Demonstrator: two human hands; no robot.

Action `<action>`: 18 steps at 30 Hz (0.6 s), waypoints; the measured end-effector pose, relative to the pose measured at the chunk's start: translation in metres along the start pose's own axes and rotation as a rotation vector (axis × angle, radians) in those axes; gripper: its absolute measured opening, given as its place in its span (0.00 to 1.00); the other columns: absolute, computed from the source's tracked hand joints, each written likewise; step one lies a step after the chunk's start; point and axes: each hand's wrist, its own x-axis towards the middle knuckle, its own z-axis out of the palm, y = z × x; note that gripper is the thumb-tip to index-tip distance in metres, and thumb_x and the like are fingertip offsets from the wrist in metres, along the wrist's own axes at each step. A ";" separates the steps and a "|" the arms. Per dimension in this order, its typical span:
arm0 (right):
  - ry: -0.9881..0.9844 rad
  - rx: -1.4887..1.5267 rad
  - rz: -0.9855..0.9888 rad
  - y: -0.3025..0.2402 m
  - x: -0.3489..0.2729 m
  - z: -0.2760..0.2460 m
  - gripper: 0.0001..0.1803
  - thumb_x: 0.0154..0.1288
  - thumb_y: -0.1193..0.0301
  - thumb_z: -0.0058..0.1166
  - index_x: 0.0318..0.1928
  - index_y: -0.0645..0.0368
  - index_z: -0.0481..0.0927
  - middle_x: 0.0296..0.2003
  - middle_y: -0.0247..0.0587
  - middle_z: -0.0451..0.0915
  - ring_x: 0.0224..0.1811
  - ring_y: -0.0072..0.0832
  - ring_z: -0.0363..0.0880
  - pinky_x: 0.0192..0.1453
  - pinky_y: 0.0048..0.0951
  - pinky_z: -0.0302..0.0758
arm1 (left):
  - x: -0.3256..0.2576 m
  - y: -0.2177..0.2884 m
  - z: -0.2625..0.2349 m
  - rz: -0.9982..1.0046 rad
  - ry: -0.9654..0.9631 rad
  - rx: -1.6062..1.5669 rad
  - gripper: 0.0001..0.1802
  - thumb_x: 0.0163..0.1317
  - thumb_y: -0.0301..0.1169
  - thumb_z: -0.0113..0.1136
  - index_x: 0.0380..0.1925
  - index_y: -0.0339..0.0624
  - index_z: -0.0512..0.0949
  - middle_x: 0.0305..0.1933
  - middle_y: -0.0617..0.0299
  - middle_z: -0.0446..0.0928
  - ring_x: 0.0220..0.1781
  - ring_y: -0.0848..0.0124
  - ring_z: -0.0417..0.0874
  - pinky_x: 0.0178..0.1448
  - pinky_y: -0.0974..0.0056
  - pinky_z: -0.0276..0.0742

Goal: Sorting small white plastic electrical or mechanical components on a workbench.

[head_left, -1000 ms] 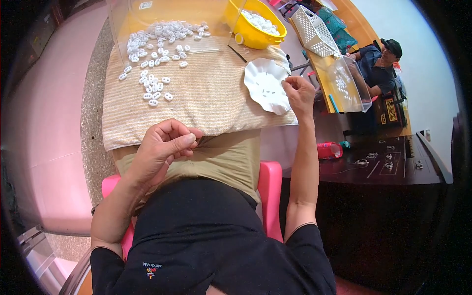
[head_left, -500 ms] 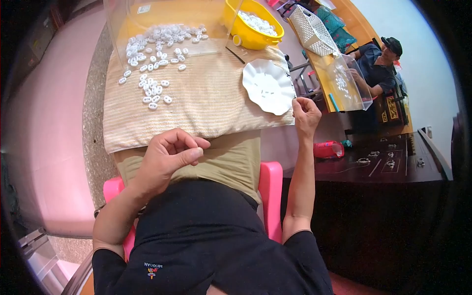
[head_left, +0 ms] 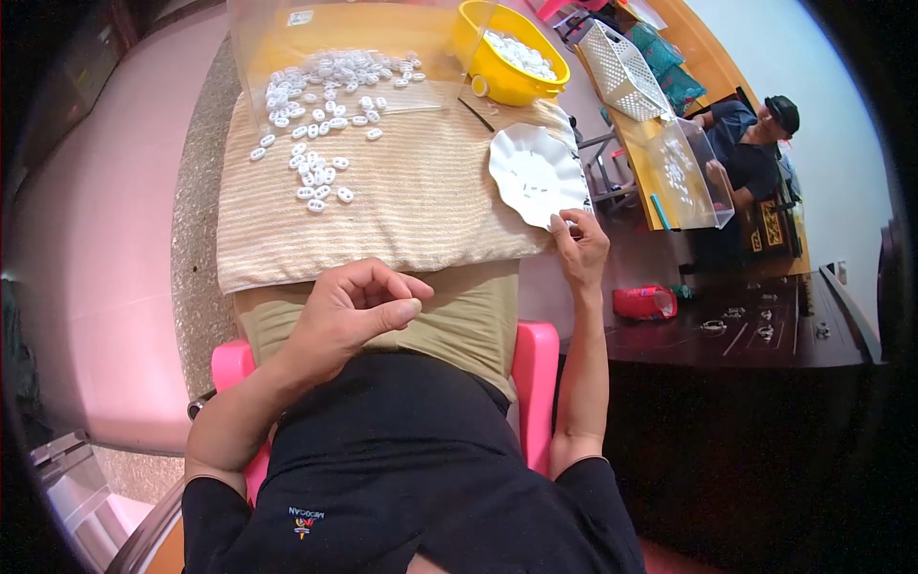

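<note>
My left hand (head_left: 359, 308) hovers above my lap in front of the towel's near edge, fingers curled and thumb tip close to the index finger. Anything it holds is too small to make out. My right hand (head_left: 581, 247) is at the near right rim of a white wavy-edged plate (head_left: 521, 158), thumb and index finger pinched together. Whether it touches the rim or holds something tiny, I cannot tell. Several tiny dark slivers lie in the plate. Farther left, many small white oval plastic pieces (head_left: 320, 172) with holes are scattered over the striped towel (head_left: 411, 206).
A clear box (head_left: 411, 96) stands at the back with white pieces around it. A yellow basin (head_left: 524, 91) of white pieces is beside it, near a thin dark stick (head_left: 476, 115). At right, a co-worker (head_left: 751, 148) sits at another table. Pink chair arms (head_left: 535, 383) flank me.
My right hand has moved left and a little down, to the plate's near rim. My left hand keeps its curled shape. The whole view has shifted slightly.
</note>
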 end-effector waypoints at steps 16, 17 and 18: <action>-0.084 -0.616 -0.483 -0.034 -0.016 0.013 0.07 0.60 0.70 0.60 0.39 0.55 0.82 0.36 0.38 0.80 0.32 0.38 0.81 0.33 0.38 0.76 | 0.004 -0.011 -0.004 -0.021 -0.023 -0.069 0.05 0.61 0.25 0.64 0.36 0.38 0.79 0.44 0.58 0.81 0.41 0.80 0.79 0.46 0.73 0.75; -0.086 -0.630 -0.471 -0.037 -0.016 0.014 0.07 0.61 0.70 0.60 0.39 0.54 0.82 0.37 0.38 0.80 0.32 0.39 0.81 0.33 0.39 0.76 | 0.004 -0.012 -0.005 -0.020 -0.023 -0.073 0.05 0.61 0.26 0.64 0.36 0.37 0.79 0.44 0.58 0.81 0.41 0.80 0.79 0.46 0.73 0.75; -0.087 -0.630 -0.474 -0.039 -0.016 0.016 0.07 0.61 0.70 0.60 0.39 0.54 0.82 0.37 0.38 0.80 0.32 0.39 0.81 0.33 0.39 0.76 | 0.004 -0.012 -0.004 -0.020 -0.024 -0.077 0.05 0.61 0.26 0.64 0.36 0.37 0.79 0.44 0.58 0.81 0.41 0.81 0.79 0.46 0.73 0.75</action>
